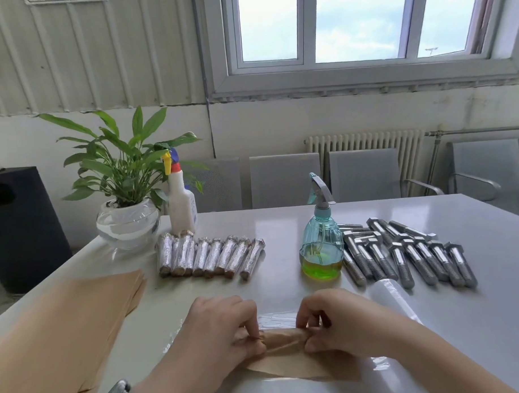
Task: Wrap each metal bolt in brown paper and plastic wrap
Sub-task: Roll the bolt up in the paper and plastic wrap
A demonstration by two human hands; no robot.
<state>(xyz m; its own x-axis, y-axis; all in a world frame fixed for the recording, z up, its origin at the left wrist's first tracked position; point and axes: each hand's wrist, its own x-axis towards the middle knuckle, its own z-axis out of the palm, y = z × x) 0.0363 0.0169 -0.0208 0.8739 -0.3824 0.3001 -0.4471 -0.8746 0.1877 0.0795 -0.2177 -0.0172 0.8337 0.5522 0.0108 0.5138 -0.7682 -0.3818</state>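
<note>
A roll of brown paper (pixel 282 338) lies across the table's near edge, on a sheet of clear plastic wrap (pixel 276 319); the bolt inside is hidden. My left hand (pixel 224 324) pinches its left end and my right hand (pixel 333 320) pinches its right end. The paper's loose flap (pixel 290 367) spreads toward me. Several bare metal bolts (pixel 407 254) lie in a heap at the right. Several wrapped bolts (pixel 210 257) lie in a row at the middle left. A roll of plastic wrap (pixel 388 294) lies by my right wrist.
A stack of brown paper sheets (pixel 66 335) covers the left of the white table (pixel 477 321). A blue spray bottle (pixel 321 244) with green liquid stands mid-table. A white spray bottle (pixel 182 205) and a potted plant (pixel 126 201) stand at the back left. Grey chairs (pixel 284 180) line the far side.
</note>
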